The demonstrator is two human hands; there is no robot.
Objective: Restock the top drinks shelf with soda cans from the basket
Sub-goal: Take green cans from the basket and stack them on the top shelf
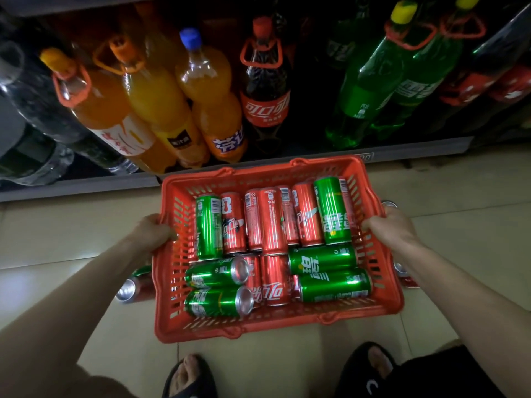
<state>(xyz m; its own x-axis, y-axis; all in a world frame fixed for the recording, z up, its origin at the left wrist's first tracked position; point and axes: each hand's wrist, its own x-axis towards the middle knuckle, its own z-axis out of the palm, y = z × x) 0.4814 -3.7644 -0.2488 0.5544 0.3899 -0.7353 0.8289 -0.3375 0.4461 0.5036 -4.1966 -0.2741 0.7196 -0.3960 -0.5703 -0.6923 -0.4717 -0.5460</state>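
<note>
Since the basket point(275, 326) is full of cans point(270, 222), red and green, lying on their sides in two rough rows, the restocking looks barely begun, if begun at all. No can is in either hand, and the top shelf is out of view, so how much already sits there cannot be told. Only a low shelf point(402, 145) of big bottles point(265, 81) shows, just beyond the basket.

A few cans seem to lie on the floor point(459, 225) beside the basket on both sides, though they are partly hidden and hard to make out.

Both hands are closed on the basket's side rims. The left hand point(152, 229) curls its fingers over the left rim; the right hand point(388, 228) grips the right rim the same way. The basket is between them in front of the feet point(189, 374); whether it is lifted or resting on the floor cannot be told.
</note>
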